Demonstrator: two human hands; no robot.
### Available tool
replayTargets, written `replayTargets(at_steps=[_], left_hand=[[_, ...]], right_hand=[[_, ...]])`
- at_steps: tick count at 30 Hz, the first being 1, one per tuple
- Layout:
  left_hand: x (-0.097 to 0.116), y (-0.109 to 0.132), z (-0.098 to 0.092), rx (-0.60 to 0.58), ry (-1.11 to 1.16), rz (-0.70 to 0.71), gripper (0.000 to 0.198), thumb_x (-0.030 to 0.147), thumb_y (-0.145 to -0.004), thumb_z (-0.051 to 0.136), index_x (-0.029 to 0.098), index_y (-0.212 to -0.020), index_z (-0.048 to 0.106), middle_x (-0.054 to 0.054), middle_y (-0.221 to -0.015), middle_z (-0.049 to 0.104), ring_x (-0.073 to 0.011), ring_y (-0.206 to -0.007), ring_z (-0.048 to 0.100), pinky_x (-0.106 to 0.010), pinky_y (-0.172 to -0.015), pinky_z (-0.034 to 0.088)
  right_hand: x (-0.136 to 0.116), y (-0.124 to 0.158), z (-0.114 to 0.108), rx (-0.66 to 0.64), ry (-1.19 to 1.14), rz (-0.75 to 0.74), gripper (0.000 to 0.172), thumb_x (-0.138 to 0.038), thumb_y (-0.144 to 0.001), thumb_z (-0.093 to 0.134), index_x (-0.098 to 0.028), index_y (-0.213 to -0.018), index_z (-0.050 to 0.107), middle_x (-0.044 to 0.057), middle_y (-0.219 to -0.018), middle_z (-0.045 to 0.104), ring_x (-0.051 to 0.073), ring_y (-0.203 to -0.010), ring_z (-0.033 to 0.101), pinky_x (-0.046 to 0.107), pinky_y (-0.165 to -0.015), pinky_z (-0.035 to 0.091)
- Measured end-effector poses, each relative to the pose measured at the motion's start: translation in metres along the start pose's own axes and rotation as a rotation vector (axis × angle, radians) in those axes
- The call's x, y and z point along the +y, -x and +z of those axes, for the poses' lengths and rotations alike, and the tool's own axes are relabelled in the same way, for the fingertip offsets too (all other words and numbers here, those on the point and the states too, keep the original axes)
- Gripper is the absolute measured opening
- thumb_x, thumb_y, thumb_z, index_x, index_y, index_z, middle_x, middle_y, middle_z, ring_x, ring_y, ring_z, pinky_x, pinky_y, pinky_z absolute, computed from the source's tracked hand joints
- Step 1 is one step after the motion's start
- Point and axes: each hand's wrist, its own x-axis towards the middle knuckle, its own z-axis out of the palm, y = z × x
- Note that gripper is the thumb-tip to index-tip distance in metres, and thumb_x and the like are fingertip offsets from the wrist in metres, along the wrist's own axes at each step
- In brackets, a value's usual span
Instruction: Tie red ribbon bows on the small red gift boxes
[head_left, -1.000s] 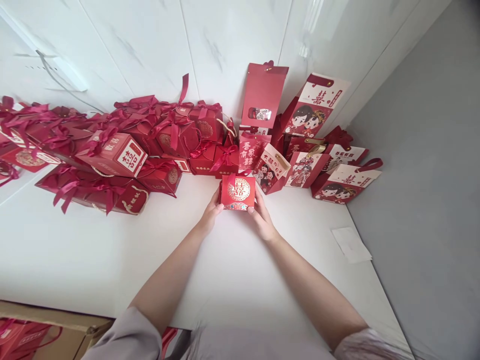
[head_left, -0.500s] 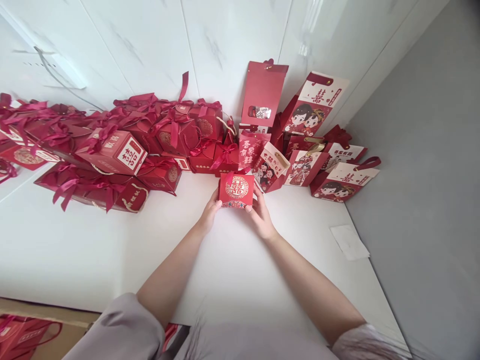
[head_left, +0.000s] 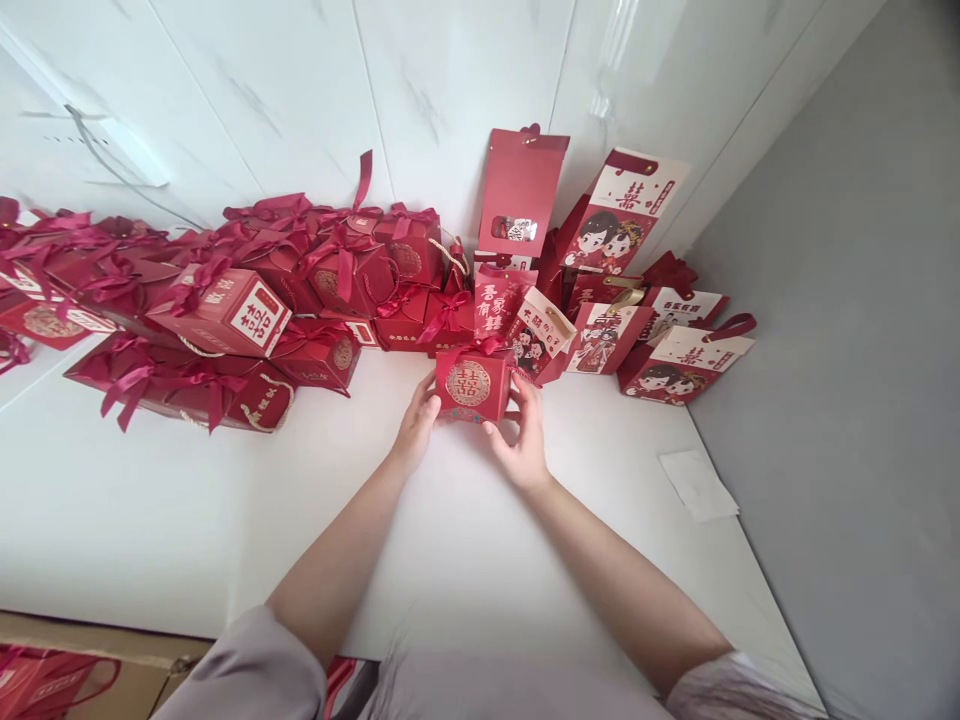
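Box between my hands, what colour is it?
Red box with a pale round emblem, seen in the head view.

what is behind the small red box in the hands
Behind the small red box, held by the left hand and right hand, stand a gold-lettered red bag, a cartoon-couple bag and a ribboned box. It covers parts of their lower edges.

Single head-worn view, looking forward and down, close over white table (head_left: 150, 520), facing tiled wall (head_left: 300, 90)

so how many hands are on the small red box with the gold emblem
2: the left hand holds the left side of the small red cardboard box, the right hand its right side; no others show.
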Motion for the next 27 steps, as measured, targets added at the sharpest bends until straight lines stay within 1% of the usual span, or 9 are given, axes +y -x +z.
replayTargets(at_steps=[2, 3, 6, 7, 10, 15, 20, 23, 27], left_hand=[[-0.002, 0.0, 0.001, 0.071, -0.037, -0.009, 0.072, 0.053, -0.09, 0.061, 0.029, -0.152, 0.032, -0.014, -0.14, 0.057, -0.0315, -0.118, 0.063, -0.048, -0.094, 0.055], [-0.003, 0.001, 0.002, 0.05, -0.045, -0.002, 0.073, 0.052, -0.089, 0.063, 0.029, -0.152, 0.032, -0.015, -0.141, 0.055, -0.0312, -0.117, 0.064, -0.048, -0.094, 0.055], [-0.005, 0.002, 0.005, -0.149, -0.027, 0.044, 0.081, 0.052, -0.083, 0.071, 0.027, -0.151, 0.034, -0.016, -0.149, 0.047, -0.0341, -0.125, 0.058, -0.047, -0.099, 0.053], [-0.005, 0.002, 0.005, -0.176, -0.016, 0.062, 0.081, 0.05, -0.082, 0.073, 0.025, -0.15, 0.036, -0.016, -0.149, 0.047, -0.0346, -0.128, 0.055, -0.046, -0.101, 0.051], [-0.004, 0.001, 0.004, -0.103, 0.056, 0.031, 0.067, 0.047, -0.086, 0.069, 0.021, -0.144, 0.045, -0.016, -0.145, 0.052, -0.0335, -0.131, 0.053, -0.047, -0.107, 0.046], [-0.008, -0.002, -0.004, -0.054, 0.224, -0.188, 0.064, 0.061, -0.086, 0.06, 0.019, -0.134, 0.056, -0.014, -0.131, 0.066, -0.0362, -0.124, 0.059, -0.053, -0.1, 0.05], [-0.006, -0.004, -0.016, -0.265, 0.305, -0.375, 0.084, 0.083, -0.079, 0.044, 0.018, -0.13, 0.063, -0.015, -0.118, 0.073, -0.0391, -0.113, 0.066, -0.055, -0.092, 0.053], [0.001, -0.005, -0.018, -0.365, 0.344, -0.477, 0.09, 0.087, -0.079, 0.038, 0.021, -0.137, 0.058, -0.016, -0.122, 0.071, -0.0374, -0.106, 0.069, -0.051, -0.085, 0.056], [0.007, -0.002, -0.01, -0.446, 0.446, -0.585, 0.091, 0.084, -0.085, 0.027, 0.016, -0.139, 0.055, -0.018, -0.125, 0.069, -0.0327, -0.1, 0.072, -0.041, -0.079, 0.057]], right_hand=[[-0.005, 0.0, 0.0, 0.111, 0.11, -0.037, 0.082, -0.043, -0.082, 0.072, -0.026, -0.15, 0.031, 0.018, -0.15, 0.032, 0.036, -0.143, 0.034, 0.051, -0.092, 0.058], [-0.007, -0.001, 0.0, 0.129, 0.167, -0.069, 0.084, -0.041, -0.081, 0.075, -0.025, -0.151, 0.031, 0.018, -0.15, 0.032, 0.037, -0.143, 0.032, 0.054, -0.096, 0.055], [-0.01, -0.001, 0.0, 0.047, 0.31, -0.209, 0.085, -0.037, -0.083, 0.075, -0.027, -0.153, 0.029, 0.017, -0.15, 0.034, 0.038, -0.142, 0.035, 0.062, -0.11, 0.042], [-0.01, 0.0, 0.0, 0.005, 0.334, -0.254, 0.084, -0.036, -0.084, 0.073, -0.028, -0.154, 0.028, 0.017, -0.15, 0.035, 0.038, -0.141, 0.037, 0.063, -0.112, 0.04], [-0.01, 0.002, 0.001, -0.072, 0.298, -0.302, 0.082, -0.031, -0.09, 0.068, -0.028, -0.157, 0.022, 0.016, -0.15, 0.037, 0.034, -0.141, 0.039, 0.058, -0.112, 0.043], [-0.01, 0.001, 0.001, -0.068, 0.2, -0.239, 0.073, -0.026, -0.093, 0.063, -0.028, -0.156, 0.025, 0.014, -0.149, 0.045, 0.031, -0.136, 0.047, 0.055, -0.107, 0.049], [-0.009, -0.002, -0.003, 0.032, 0.15, -0.184, 0.052, -0.028, -0.091, 0.068, -0.028, -0.14, 0.05, 0.012, -0.14, 0.056, 0.03, -0.131, 0.053, 0.055, -0.11, 0.046], [-0.008, -0.001, -0.003, 0.036, 0.056, -0.086, 0.053, -0.035, -0.091, 0.068, -0.029, -0.141, 0.05, 0.012, -0.148, 0.049, 0.031, -0.138, 0.046, 0.056, -0.112, 0.044], [-0.003, 0.001, -0.002, 0.011, -0.129, 0.087, 0.058, -0.046, -0.098, 0.054, -0.027, -0.15, 0.039, 0.013, -0.156, 0.039, 0.031, -0.142, 0.041, 0.05, -0.105, 0.052]])
